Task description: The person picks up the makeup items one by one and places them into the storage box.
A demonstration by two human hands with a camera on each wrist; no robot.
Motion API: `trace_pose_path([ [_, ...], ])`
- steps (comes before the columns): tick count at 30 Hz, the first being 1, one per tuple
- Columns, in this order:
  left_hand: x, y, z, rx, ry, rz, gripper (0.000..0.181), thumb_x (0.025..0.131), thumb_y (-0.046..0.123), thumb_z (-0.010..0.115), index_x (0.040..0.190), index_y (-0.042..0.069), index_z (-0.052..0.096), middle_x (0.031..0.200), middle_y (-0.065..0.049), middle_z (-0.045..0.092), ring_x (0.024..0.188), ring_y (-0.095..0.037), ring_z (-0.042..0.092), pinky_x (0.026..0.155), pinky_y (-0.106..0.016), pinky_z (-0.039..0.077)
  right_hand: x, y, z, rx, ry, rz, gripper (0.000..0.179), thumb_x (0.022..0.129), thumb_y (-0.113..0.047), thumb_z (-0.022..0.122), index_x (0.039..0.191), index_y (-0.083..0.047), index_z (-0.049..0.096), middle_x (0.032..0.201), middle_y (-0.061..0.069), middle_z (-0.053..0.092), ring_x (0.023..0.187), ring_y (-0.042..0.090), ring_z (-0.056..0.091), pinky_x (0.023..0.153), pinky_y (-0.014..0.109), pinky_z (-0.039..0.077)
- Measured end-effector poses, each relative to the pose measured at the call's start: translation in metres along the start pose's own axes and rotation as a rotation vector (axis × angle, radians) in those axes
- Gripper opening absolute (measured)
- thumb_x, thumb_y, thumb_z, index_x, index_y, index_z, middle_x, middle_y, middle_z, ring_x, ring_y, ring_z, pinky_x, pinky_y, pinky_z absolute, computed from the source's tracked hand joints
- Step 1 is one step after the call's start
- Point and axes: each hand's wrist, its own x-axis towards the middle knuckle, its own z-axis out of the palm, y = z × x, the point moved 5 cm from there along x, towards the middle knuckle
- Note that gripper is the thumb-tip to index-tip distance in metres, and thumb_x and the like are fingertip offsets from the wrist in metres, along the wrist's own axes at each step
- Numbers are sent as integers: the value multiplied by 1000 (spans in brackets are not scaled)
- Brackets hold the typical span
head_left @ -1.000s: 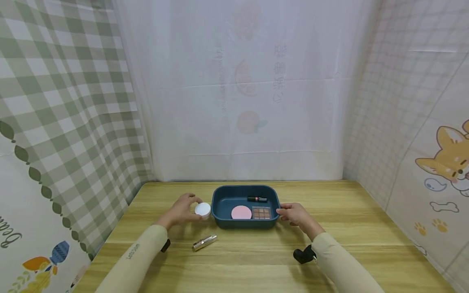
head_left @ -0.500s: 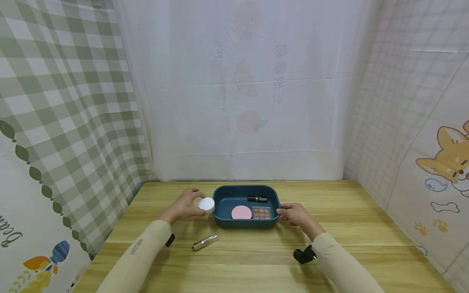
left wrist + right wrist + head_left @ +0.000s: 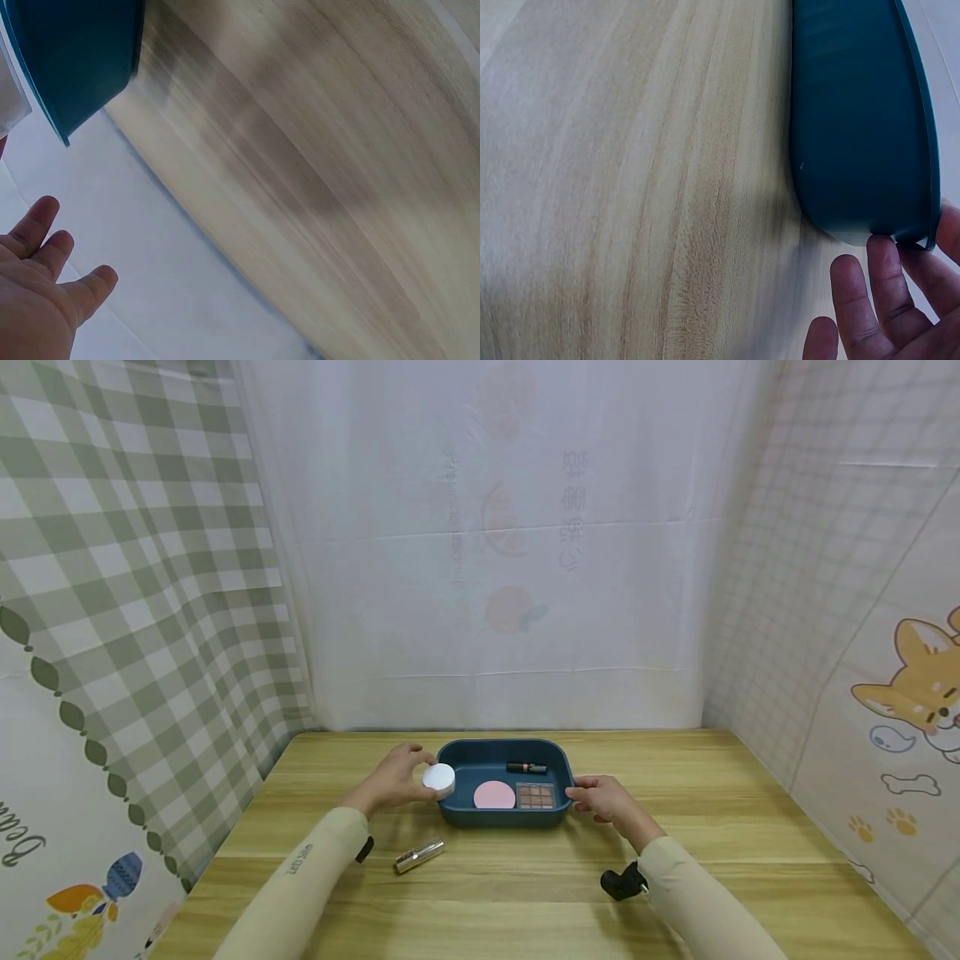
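Observation:
My left hand [image 3: 395, 781] pinches a round, white-topped cosmetic jar [image 3: 439, 779] between thumb and fingers, over the left rim of a dark blue tray [image 3: 480, 818]. In the left wrist view, the left hand's other fingers [image 3: 86, 289] stay spread beside the tray, and only the jar's edge shows. With thumb and fingertips, my right hand [image 3: 609, 802] pinches the tray's right rim. The tray contains a pink round disc [image 3: 494, 795], an eyeshadow palette [image 3: 536, 796] and a black lipstick-like tube [image 3: 527, 767].
On the wooden table [image 3: 525, 893], in front of the tray, lies a shiny silver lipstick tube [image 3: 418, 857]. A white curtain [image 3: 420, 635] hangs behind the table, with patterned cloths on both sides. A black wrist mount [image 3: 623, 882] shows below the right forearm.
My left hand has carried the white jar rightward and slightly up, from beside the tray to over its left rim. The right hand keeps its hold on the tray.

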Motion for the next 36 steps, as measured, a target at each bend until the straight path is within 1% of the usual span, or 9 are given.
trace_pose_path([
  [3, 3, 1, 3, 13, 1, -8, 47, 73, 37, 86, 112, 17, 68, 144, -23, 45, 134, -43, 38, 104, -63, 34, 0, 0, 0, -3, 1, -2, 42, 98, -17, 61, 133, 5, 58, 112, 18, 70, 102, 32, 66, 84, 50, 50],
  [7, 7, 2, 7, 27, 10, 6, 47, 72, 37, 86, 110, 17, 69, 143, -26, 45, 134, -44, 39, 104, -64, 33, 1, 0, 0, -1, 1, 3, 42, 98, -17, 62, 133, 5, 58, 112, 18, 70, 102, 31, 66, 84, 51, 50],
  [12, 9, 5, 9, 47, 18, 11, 49, 73, 38, 86, 113, 15, 69, 143, -27, 45, 134, -44, 39, 105, -64, 31, 1, 0, 0, 3, 0, 7, 43, 98, -17, 61, 135, 5, 57, 113, 18, 70, 103, 32, 66, 86, 53, 49],
  [16, 12, 7, 12, 65, 18, 2, 51, 73, 39, 85, 115, 15, 69, 145, -26, 43, 136, -44, 37, 107, -63, 29, 1, 0, 0, 3, 5, 2, 42, 98, -17, 61, 134, 5, 57, 111, 18, 70, 102, 33, 66, 84, 51, 50],
  [23, 16, 14, 18, 93, 11, 10, 51, 73, 41, 86, 113, 14, 70, 146, -27, 42, 138, -43, 34, 109, -62, 26, 1, 1, 0, -7, 5, 1, 43, 98, -18, 62, 135, 4, 57, 114, 17, 69, 102, 32, 66, 84, 51, 51],
  [29, 18, 18, 23, 134, -1, -12, 50, 73, 41, 86, 113, 14, 69, 147, -26, 40, 139, -42, 32, 110, -61, 25, 2, 1, 0, -1, 5, 4, 43, 98, -18, 62, 135, 4, 57, 114, 17, 69, 101, 31, 66, 85, 52, 50],
  [36, 18, 23, 26, 144, -30, -73, 51, 75, 40, 85, 115, 14, 69, 148, -25, 38, 140, -41, 29, 112, -61, 21, 2, 1, 0, -4, 4, 4, 43, 99, -17, 61, 135, 5, 57, 113, 17, 69, 101, 30, 66, 86, 52, 50],
])
